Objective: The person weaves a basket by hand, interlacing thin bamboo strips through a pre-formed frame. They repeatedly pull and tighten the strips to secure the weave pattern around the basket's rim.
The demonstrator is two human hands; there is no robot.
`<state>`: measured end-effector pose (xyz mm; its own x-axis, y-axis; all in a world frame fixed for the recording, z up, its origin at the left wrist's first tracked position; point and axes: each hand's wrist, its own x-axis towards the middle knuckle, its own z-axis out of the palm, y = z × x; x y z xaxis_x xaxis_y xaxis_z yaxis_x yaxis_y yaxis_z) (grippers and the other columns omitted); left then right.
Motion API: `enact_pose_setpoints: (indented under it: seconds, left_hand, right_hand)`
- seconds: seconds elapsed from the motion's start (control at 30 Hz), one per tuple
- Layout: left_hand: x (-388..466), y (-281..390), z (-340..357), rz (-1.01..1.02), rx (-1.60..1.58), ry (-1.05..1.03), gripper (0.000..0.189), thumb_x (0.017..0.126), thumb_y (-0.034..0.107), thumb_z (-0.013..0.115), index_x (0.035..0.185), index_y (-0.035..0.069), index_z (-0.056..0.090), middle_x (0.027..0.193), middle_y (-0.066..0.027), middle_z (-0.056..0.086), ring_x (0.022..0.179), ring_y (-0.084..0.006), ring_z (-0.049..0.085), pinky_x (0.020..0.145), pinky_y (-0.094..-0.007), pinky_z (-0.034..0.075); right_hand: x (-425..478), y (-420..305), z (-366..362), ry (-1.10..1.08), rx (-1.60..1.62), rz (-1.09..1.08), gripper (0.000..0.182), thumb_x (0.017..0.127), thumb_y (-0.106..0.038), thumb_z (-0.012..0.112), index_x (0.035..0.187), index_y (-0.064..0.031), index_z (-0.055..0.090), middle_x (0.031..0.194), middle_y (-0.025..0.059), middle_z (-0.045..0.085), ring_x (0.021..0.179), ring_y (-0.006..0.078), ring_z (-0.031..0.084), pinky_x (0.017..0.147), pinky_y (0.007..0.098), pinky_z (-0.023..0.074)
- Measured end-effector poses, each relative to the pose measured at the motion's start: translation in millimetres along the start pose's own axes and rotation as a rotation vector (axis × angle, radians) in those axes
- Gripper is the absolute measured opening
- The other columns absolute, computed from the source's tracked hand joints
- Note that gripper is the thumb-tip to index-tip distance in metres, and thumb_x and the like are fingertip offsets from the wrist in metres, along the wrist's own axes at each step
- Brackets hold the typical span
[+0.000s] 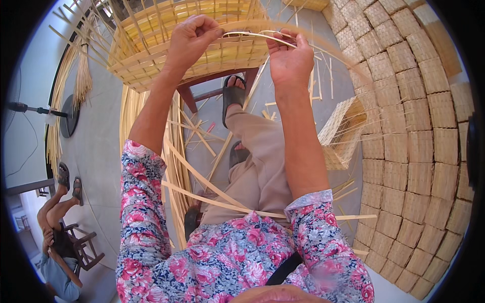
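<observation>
A large woven basket of split bamboo (212, 57) rests on a dark red wooden stool (186, 99) before me, with loose strip ends standing up at its left. Above its near side, my left hand (191, 39) pinches one end of a thin pale bamboo strip (247, 33) between thumb and fingers. The strip arches across to my right hand (291, 57), whose palm faces up and whose curled fingers hold it. Past that hand the strip's far end is blurred, towards the right. Part of the basket's rim is hidden behind my hands.
Stacked small woven baskets (411, 113) line the right side. A smaller unfinished basket (343, 132) lies on the floor there. Long bamboo strips (176, 159) lie at my left, two crossing my lap. A fan base (69, 115) stands farther left, near a seated person (57, 235).
</observation>
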<state>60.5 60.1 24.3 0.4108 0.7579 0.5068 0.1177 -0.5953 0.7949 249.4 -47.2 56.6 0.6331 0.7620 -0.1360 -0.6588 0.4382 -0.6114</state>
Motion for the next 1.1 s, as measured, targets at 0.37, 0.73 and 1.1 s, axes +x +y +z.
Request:
enact_pose_setpoints:
  seconds: [0.37,0.73,1.1]
  left_hand:
    - [-0.2,12.3,28.8,0.177,0.775,0.145,0.009,0.089,0.014,0.062,0.092,0.011,0.07,0.086,-0.0101,0.065,0.08,-0.0347,0.064,0.068,-0.0435,0.052]
    - [-29.4,-0.4,-59.2,0.191,0.773,0.042,0.009,0.091,0.01,0.06,0.094,0.004,0.066,0.094,-0.0115,0.069,0.083,-0.0304,0.069,0.072,-0.04,0.054]
    - [-101.0,46.9,-35.0,0.25,0.409,0.231,0.019,0.089,0.002,0.072,0.107,0.005,0.071,0.091,-0.004,0.073,0.074,-0.009,0.068,0.068,-0.0231,0.054]
  right_hand:
    - [-21.6,6.3,4.8,-0.449,-0.455,-0.469,0.041,0.096,-0.031,0.067,0.12,-0.0007,0.053,0.113,0.0123,0.058,0.103,0.0203,0.058,0.087,0.0352,0.0516]
    - [21.8,-0.4,-44.0,-0.57,-1.531,-1.13,0.039,0.083,-0.024,0.072,0.119,-0.0095,0.066,0.114,0.0106,0.066,0.115,0.0318,0.056,0.098,0.0447,0.0379]
    - [-22.5,33.9,-20.0,-1.048,-1.522,-0.777,0.015,0.092,-0.024,0.06,0.096,-0.014,0.07,0.077,0.0125,0.068,0.074,0.0352,0.066,0.065,0.0467,0.0511]
